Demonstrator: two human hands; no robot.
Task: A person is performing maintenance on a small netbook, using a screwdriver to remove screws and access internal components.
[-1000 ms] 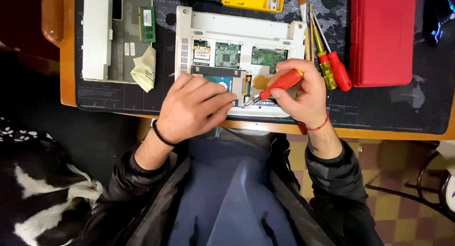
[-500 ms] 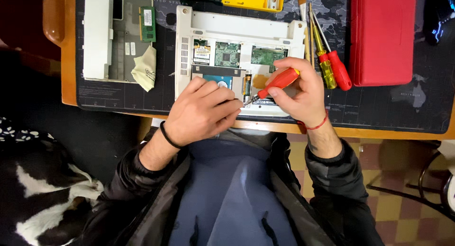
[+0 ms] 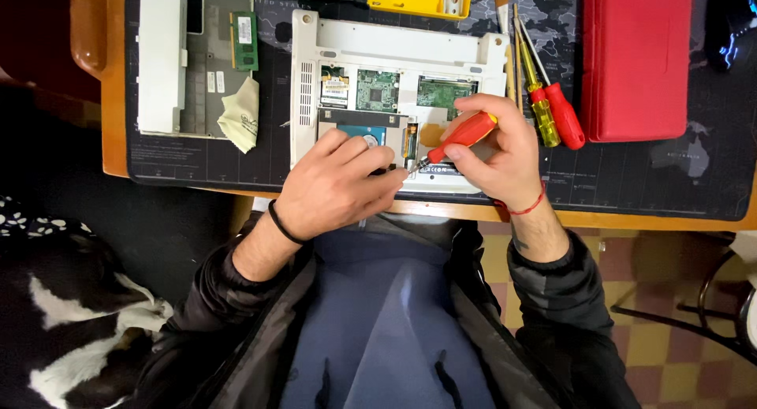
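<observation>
Since 0.5 s ago, the right hand [image 3: 505,153] tilts its pinched red screwdriver [image 3: 461,137] lower; the left hand [image 3: 339,184], fingers curled, steadies the open laptop [image 3: 394,42]. A slipping tip could gouge the circuit board [image 3: 377,89].

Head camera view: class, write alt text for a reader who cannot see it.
A person's right hand holds a red-handled screwdriver with its tip at an opened white laptop, while the left hand rests on it. Two more screwdrivers and a red case lie alongside.
</observation>
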